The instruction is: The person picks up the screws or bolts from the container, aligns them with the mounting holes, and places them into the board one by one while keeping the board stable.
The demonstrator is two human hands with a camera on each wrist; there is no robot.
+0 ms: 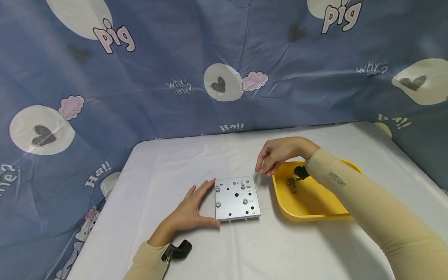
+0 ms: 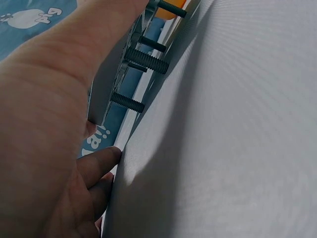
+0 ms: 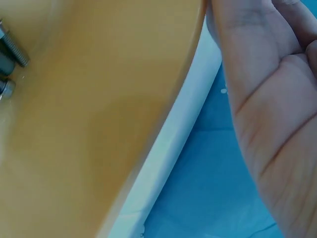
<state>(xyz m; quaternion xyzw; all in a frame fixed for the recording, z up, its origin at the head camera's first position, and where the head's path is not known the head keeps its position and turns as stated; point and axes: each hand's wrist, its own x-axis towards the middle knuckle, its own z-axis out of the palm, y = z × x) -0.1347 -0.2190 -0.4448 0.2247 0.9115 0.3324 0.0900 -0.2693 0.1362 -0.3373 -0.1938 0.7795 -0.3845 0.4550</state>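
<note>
A square silver metal plate (image 1: 236,198) with holes and several socket-head screws stands on the white table. Threaded screw ends (image 2: 147,60) stick out beneath it in the left wrist view. My left hand (image 1: 187,213) lies along the plate's left side, its fingers extended, the thumb at the front left corner and a fingertip at the back left corner. Between plate and yellow bin, my right hand (image 1: 276,155) hovers by the bin's back left rim. Its thumb and index finger are drawn together; I cannot tell whether something small is between them.
The yellow bin (image 1: 316,216) sits right of the plate, under my right forearm. Inside it lie a few loose screws (image 1: 292,184). A blue printed cloth (image 1: 196,109) hangs behind the white-covered table (image 1: 175,159).
</note>
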